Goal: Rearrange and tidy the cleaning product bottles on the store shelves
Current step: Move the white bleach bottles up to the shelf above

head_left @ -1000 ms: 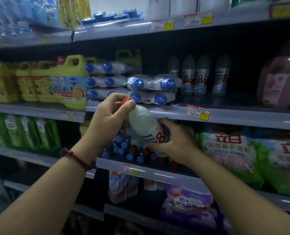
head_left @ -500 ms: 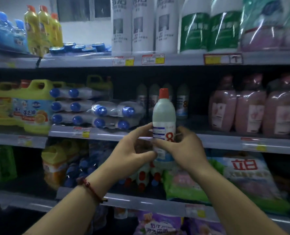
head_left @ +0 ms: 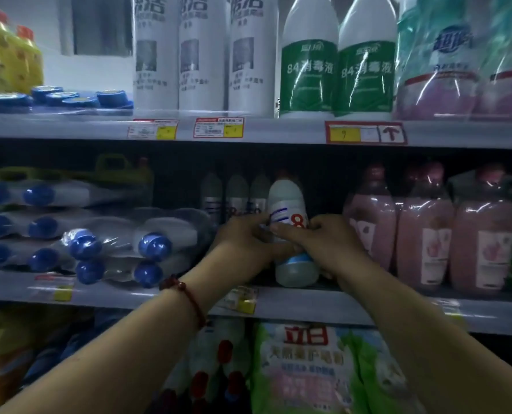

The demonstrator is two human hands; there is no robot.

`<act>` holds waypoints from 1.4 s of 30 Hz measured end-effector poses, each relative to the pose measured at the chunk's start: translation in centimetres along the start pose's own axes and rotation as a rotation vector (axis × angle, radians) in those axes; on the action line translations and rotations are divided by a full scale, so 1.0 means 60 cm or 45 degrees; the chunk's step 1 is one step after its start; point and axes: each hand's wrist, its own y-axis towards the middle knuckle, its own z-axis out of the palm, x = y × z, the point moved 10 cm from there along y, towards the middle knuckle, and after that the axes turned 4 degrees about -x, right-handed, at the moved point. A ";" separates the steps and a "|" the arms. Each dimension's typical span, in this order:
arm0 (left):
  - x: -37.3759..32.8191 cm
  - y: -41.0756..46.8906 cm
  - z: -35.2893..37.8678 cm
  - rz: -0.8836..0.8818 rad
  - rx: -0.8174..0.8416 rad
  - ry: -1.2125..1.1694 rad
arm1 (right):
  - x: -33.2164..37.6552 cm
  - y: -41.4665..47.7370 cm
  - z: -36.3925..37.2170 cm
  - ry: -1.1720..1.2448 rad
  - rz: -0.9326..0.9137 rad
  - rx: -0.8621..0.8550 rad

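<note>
**Seating a white bottle on the middle shelf**

Both hands make the grip: the left hand and right hand curl their fingers round the lower half of a white bottle. They hold it upright at the front of the middle shelf. Whether its base already rests there cannot be told.

The step appears to be lining it up with the matching bottles at its ten o'clock. To do this well, the bottle should slide straight back, stay upright with its label facing out, and clear the pink bottles at three o'clock. Wrapped blue-capped bottles lie at nine o'clock.

The held label shows a red "8" and blue stripes. At twelve o'clock, green-labelled bottles read "84消毒液". A price tag shows "9" and an arrow. At six o'clock, a green bag reads "立白".
</note>
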 end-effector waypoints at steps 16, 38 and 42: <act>0.146 0.229 0.063 0.058 0.015 0.054 | -0.106 0.198 0.075 0.224 0.062 0.124; 0.226 0.218 0.055 -0.327 0.132 0.120 | -0.168 0.224 0.053 0.162 0.246 -0.011; 0.229 0.219 0.050 -0.353 0.090 0.105 | -0.159 0.220 0.057 0.078 0.178 0.000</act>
